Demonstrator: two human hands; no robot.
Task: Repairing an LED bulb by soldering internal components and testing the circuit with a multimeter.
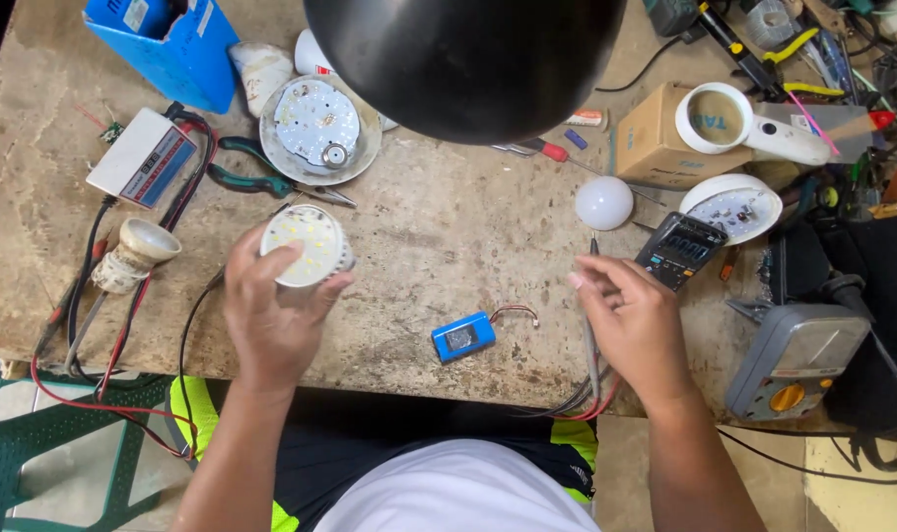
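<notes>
The round white bulb base with its yellow light board (pixel 305 246) sits tipped up in your left hand (pixel 271 320), fingers wrapped around it so you can see inside, left of the small blue battery (pixel 464 336), while your right hand (pixel 634 320) pinches thin test probes (pixel 593 296).

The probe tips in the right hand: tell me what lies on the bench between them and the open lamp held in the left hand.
Only bare benchtop lies between the right hand with its probes and the open lamp in the left hand. The small blue battery pack sits nearer the person, below that line.
</notes>
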